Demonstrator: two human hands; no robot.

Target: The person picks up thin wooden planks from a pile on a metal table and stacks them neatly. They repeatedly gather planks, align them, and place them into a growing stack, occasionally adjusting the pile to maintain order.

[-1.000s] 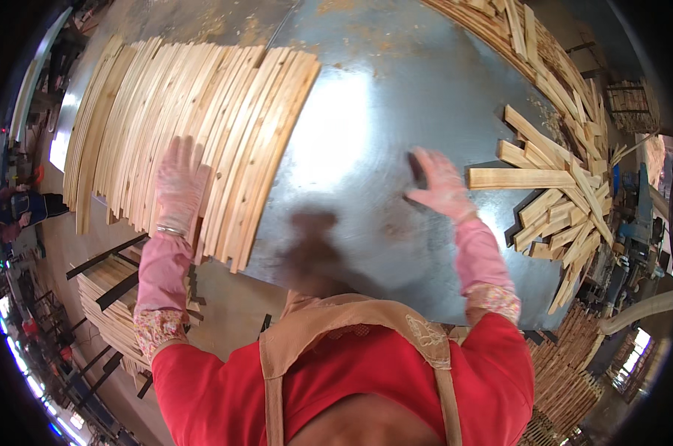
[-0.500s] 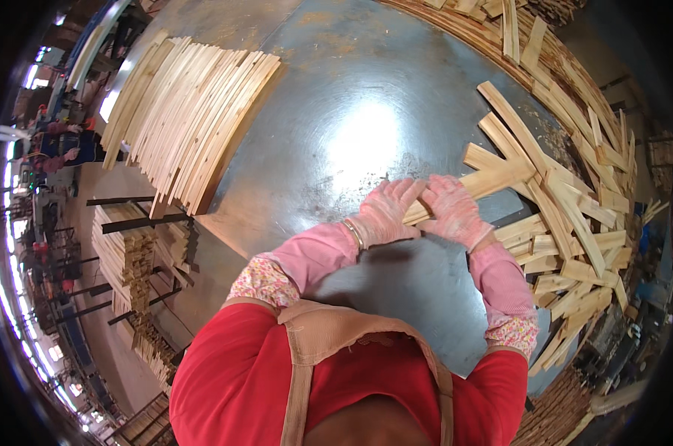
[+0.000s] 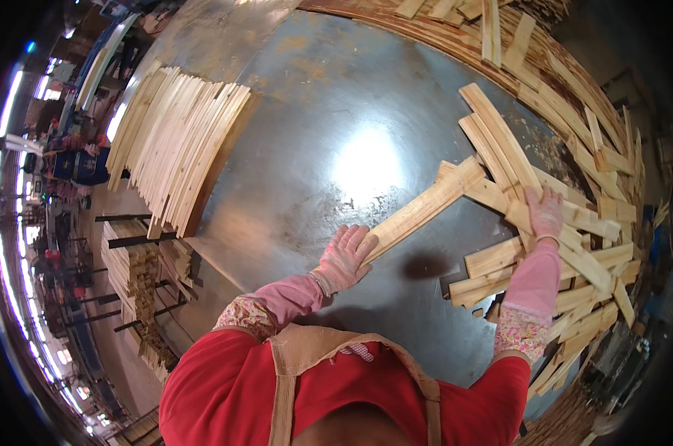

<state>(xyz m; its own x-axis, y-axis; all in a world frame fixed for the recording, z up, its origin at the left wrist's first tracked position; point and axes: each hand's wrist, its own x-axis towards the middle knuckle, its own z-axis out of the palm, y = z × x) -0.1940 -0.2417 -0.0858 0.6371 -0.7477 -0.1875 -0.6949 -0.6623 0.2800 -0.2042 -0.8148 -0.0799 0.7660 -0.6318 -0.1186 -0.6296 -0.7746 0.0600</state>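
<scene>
Both my hands wear pale pink work gloves. My left hand (image 3: pixel 344 258) is closed on the near end of a flat wooden board (image 3: pixel 424 209), which slants away to the right over the metal tabletop. The board's far end lies across another board at the pile's edge. My right hand (image 3: pixel 544 215) reaches into the loose pile of boards (image 3: pixel 500 256) on the right. Its fingers close around a board (image 3: pixel 520 217) there, partly hidden by the glove and neighbouring pieces.
A neat row of narrow boards (image 3: pixel 188 141) lies at the table's left. Beyond the right edge of the metal tabletop (image 3: pixel 299 149) more loose boards (image 3: pixel 544 97) are heaped. Stacked lumber (image 3: pixel 132 271) stands on a dark rack to the left. A person (image 3: pixel 80 165) works far left.
My right hand has left the board and moved right to the pile. My left hand has shifted left and nearer, and the board has come away leftward from the pile.
</scene>
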